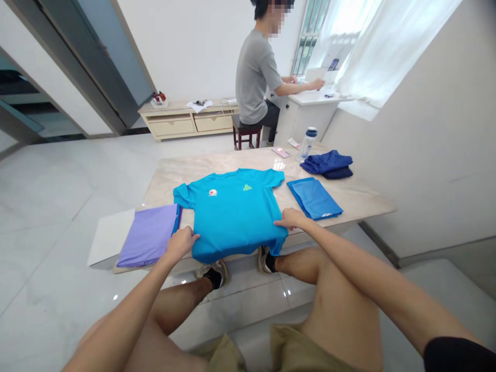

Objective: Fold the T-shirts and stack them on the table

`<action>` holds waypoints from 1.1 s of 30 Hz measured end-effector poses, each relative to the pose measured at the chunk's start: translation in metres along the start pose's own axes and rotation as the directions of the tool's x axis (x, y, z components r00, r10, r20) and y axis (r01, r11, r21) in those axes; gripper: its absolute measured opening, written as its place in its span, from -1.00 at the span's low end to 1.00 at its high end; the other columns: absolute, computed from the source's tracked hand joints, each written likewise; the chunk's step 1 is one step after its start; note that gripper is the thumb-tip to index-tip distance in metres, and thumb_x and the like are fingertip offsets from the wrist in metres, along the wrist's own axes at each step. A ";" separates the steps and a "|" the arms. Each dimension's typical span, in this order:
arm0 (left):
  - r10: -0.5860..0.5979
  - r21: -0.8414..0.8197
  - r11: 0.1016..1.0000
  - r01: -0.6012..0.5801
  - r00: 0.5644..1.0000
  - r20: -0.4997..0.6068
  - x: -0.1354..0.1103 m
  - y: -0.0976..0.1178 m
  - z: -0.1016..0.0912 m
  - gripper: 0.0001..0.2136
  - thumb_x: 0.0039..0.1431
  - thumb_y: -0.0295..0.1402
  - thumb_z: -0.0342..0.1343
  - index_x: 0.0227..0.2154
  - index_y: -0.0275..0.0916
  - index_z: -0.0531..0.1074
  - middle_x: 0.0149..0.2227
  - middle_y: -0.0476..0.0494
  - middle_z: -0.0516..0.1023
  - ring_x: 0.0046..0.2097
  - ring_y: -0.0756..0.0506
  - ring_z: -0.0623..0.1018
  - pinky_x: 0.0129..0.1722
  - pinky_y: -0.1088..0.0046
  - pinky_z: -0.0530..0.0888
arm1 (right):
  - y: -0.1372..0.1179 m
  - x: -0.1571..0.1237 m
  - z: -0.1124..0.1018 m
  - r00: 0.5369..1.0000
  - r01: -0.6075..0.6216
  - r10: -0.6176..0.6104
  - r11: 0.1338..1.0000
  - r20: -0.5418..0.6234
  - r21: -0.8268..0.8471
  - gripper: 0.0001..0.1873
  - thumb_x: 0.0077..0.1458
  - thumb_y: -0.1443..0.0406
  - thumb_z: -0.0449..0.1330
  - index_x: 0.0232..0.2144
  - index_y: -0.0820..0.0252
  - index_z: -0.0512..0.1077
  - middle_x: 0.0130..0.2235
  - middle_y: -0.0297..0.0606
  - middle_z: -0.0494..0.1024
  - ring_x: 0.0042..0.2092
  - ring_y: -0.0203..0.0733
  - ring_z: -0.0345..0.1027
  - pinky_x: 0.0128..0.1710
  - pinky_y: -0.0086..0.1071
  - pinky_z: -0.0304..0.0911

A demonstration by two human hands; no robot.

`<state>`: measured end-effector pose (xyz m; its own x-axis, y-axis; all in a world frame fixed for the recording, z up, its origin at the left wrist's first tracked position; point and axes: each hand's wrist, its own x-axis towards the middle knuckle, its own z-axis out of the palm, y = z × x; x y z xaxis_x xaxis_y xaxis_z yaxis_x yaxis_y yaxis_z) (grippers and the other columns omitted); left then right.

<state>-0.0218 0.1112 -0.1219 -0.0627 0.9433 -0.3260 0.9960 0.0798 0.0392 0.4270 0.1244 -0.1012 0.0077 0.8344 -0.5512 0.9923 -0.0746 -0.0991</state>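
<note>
A turquoise T-shirt (232, 209) lies spread face up on the low marble table (360, 199), its hem hanging over the near edge. My left hand (180, 244) pinches the shirt's lower left side. My right hand (290, 218) is closed on the lower right side. Both arms reach forward over my bare knees.
A folded purple garment (149, 235) lies left of the shirt, a folded blue one (313, 197) right of it, and a dark blue pile (328, 164) behind that. A water bottle (308, 143) and a phone (281, 152) stand at the far edge. Another person sits at a white desk beyond.
</note>
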 end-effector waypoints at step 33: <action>0.129 -0.069 0.990 -0.119 0.977 0.170 0.020 -0.025 -0.003 -0.57 0.26 0.13 0.23 -0.41 -0.16 0.60 -0.34 -0.27 0.67 -0.19 -0.32 0.66 -0.32 0.37 0.32 | -0.015 -0.052 0.066 0.970 -0.241 0.241 0.963 0.009 0.120 -0.46 0.24 -0.12 0.35 -0.13 0.27 0.68 -0.25 0.02 0.75 -0.15 0.13 0.71 -0.08 -0.22 0.49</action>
<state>-0.0478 0.1290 -0.1265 0.0782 0.8769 -0.4743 0.9896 -0.0108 0.1431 0.4032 0.0459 -0.1260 0.2460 0.7869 -0.5660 0.9390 -0.3383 -0.0624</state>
